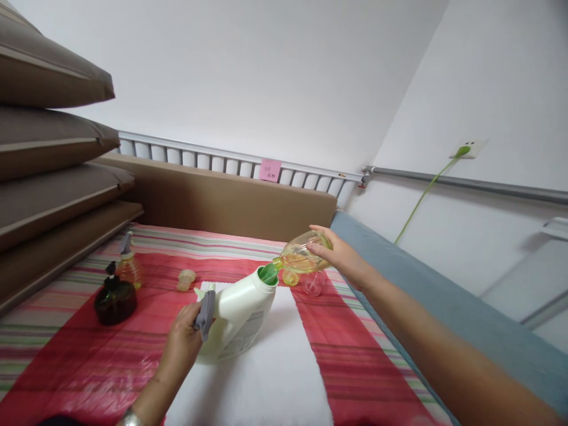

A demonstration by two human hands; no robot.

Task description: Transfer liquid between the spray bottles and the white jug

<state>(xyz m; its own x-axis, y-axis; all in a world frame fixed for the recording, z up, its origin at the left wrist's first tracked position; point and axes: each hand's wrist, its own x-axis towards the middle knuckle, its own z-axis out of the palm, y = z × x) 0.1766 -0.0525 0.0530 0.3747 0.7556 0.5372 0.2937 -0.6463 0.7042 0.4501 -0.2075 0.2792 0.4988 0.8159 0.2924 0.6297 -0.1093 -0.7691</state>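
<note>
My right hand [339, 255] grips a clear plastic bottle [302, 255] of yellow liquid, tipped on its side with its neck at a green funnel [268, 273]. The funnel sits in the mouth of a white spray bottle [239, 310], which leans on a white cloth [266, 373]. My left hand [184, 346] is wrapped round the white bottle's side and also holds a grey spray-trigger head [205, 313].
A dark round pump bottle [114, 299] and a small amber spray bottle [128, 266] stand at the left on a red striped cover [80, 355]. A small pale cap [185, 279] and clear small parts [313, 285] lie nearby. Brown cushions [48, 177] are stacked left; a wall socket [468, 148] with green cable is right.
</note>
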